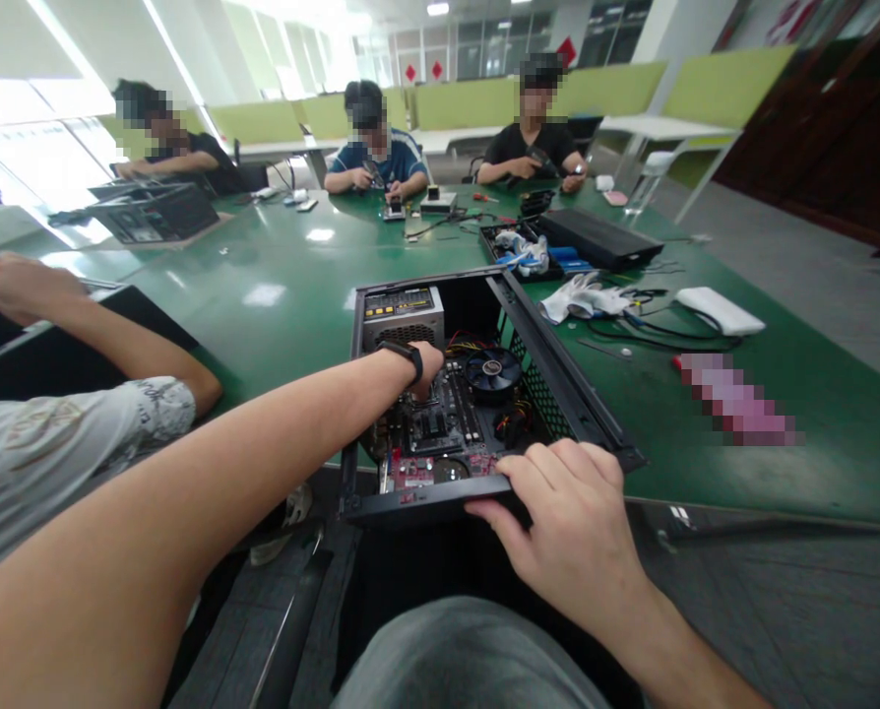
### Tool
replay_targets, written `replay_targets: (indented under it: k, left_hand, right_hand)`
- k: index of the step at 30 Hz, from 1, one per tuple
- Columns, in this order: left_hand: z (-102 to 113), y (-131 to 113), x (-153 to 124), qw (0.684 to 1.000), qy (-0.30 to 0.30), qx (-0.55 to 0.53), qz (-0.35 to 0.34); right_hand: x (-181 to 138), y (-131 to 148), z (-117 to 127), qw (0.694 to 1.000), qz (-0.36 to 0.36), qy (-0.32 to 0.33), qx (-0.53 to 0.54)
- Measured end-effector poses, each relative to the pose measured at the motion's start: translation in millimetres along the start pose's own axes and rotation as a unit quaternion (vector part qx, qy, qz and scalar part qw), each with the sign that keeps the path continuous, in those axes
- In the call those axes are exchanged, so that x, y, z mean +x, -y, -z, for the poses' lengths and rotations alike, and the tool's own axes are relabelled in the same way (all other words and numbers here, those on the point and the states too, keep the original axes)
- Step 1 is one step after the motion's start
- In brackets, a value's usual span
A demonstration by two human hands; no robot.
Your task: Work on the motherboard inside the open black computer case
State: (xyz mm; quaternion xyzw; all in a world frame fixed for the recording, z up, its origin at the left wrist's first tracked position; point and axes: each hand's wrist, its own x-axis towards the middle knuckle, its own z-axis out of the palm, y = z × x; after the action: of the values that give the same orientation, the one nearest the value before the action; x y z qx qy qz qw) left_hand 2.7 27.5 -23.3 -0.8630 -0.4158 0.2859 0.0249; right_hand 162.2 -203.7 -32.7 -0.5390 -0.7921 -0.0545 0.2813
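Note:
An open computer case (476, 489) lies on its side in front of me, its near edge over the table's rim. Inside are a grey power supply (405, 317), a black fan (492, 372), a dark motherboard (451, 399) and a red circuit card (415, 471). My left hand (428, 366), with a black band at the wrist, reaches down into the case beside the power supply, over the motherboard. Its fingertips are mostly hidden. My right hand (565, 492) is closed round the near edge of the case, fingers on top and thumb below.
White gloves (584, 297), cables and a white pouch (719, 311) lie right on the green table (284, 335). Behind them sit a black tray of parts and a flat black case (598, 239). A co-worker's arm (137, 340) is close on my left; several people work across the table.

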Motion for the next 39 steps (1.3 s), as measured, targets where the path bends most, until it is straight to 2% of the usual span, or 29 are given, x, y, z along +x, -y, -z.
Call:
replay_targets:
  k: [10,19,29,39]
  left_hand:
    - [10.2,-6.7,-9.4,1.000,0.002,-0.023,0.012]
    - [8.7,-6.6,-2.3,1.000,0.009,-0.019,0.008]
    - [17.4,-11.2,-10.6,1.000,0.012,-0.023,0.016]
    - [13.7,-8.8,-5.2,0.999,0.024,-0.027,0.018]
  right_hand:
    - [1.5,0.3,0.3,1.000,0.005,-0.001,-0.001]
    - [-0.1,-0.3,1.0,1.000,0.004,0.003,-0.004]
    - [1.6,0.0,-0.7,1.000,0.005,0.000,-0.004]
    - [0.5,0.2,0.4,1.000,0.004,0.002,-0.008]
